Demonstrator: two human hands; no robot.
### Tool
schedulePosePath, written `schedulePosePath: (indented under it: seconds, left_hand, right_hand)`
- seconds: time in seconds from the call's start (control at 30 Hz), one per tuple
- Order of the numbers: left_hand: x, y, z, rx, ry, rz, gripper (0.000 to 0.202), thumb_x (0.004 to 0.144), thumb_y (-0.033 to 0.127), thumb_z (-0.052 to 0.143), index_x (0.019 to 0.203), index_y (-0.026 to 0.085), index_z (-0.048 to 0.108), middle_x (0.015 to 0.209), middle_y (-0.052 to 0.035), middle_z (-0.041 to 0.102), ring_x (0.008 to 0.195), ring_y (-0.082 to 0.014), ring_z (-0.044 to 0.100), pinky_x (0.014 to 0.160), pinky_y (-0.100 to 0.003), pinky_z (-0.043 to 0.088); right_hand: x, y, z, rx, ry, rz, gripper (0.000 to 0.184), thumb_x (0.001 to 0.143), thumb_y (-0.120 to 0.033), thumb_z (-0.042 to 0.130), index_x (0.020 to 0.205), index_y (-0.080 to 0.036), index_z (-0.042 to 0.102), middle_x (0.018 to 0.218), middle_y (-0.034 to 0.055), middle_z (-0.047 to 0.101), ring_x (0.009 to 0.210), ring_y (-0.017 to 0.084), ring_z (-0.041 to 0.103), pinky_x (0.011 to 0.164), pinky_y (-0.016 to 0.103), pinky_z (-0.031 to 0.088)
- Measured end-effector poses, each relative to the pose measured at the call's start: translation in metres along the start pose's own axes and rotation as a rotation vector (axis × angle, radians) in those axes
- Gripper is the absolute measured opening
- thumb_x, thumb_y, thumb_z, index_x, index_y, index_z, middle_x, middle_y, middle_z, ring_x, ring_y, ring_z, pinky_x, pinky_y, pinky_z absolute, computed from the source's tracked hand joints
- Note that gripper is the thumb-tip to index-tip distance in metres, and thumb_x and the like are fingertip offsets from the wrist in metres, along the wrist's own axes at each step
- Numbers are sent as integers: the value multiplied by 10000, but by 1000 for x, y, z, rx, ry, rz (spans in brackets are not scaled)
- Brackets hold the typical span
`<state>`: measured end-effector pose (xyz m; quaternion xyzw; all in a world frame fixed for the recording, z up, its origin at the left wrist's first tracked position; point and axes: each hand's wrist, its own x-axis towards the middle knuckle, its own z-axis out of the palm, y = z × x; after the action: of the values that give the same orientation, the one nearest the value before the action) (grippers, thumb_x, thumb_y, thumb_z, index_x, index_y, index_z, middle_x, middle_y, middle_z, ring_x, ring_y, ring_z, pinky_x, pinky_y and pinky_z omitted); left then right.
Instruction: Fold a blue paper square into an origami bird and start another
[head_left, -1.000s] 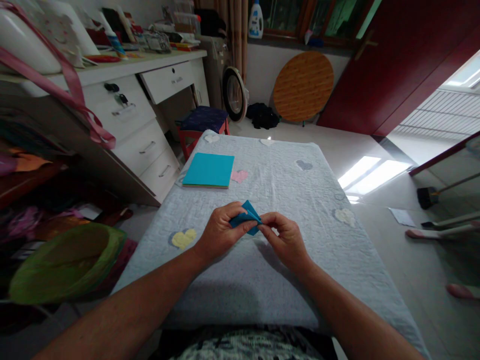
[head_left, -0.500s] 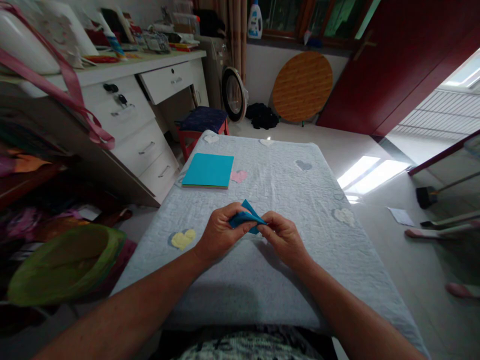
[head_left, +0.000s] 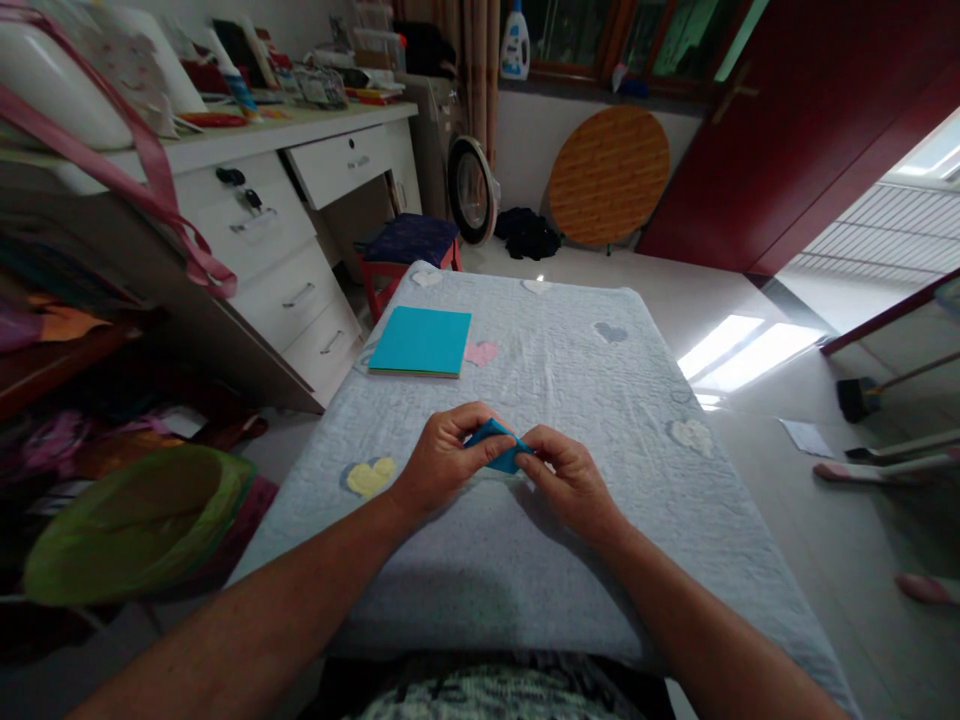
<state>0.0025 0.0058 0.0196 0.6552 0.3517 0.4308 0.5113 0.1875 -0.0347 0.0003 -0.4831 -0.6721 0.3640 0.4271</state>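
Between my two hands is a small folded piece of blue paper [head_left: 504,458], held just above the cloth-covered table. My left hand [head_left: 448,452] pinches its left part, thumb along the near face and fingers behind. At its right corner, the thumb and fingertips of my right hand [head_left: 564,470] are closed on the paper. Fingers cover parts of the folds, so its full shape is hidden. Farther off to the left lies a square stack of coloured paper [head_left: 421,340] with a blue sheet on top.
A pale quilted cloth [head_left: 555,380] with heart patches covers the table. Left stand a white drawer desk [head_left: 259,235] and a green-lined bin [head_left: 135,530]. Behind are a stool [head_left: 411,240], a washing machine [head_left: 442,130] with its door ajar, and a round wooden tabletop [head_left: 609,175].
The blue paper has turned in my hands: the corner that pointed up is lowered and a broader face shows below my left thumb. Both hands stay in nearly the same place.
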Motion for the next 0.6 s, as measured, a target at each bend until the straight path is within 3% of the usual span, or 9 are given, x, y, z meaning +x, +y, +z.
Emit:
schedulePosePath:
  seconds: [0.3,0.6]
  left_hand:
    - [-2,4,0,156,19,89,277,914,364,621,748,160,706,702,-13,636,675,-135,569,647,-247,430]
    - [0,5,-4,103,119,16,261,901,376,625,805,175,760,781,-32,711,747,-167,624,702,-271,471]
  right_hand:
    - [1,-1,0,-65,3,-20,217,877,-286,586,678,-200,599,627,-26,549,598,116,501,594,249,377]
    - [2,-1,-5,50,2,60,246,909,-356,551,752,-199,656,645,-9,583,608,126,512,575,246,402]
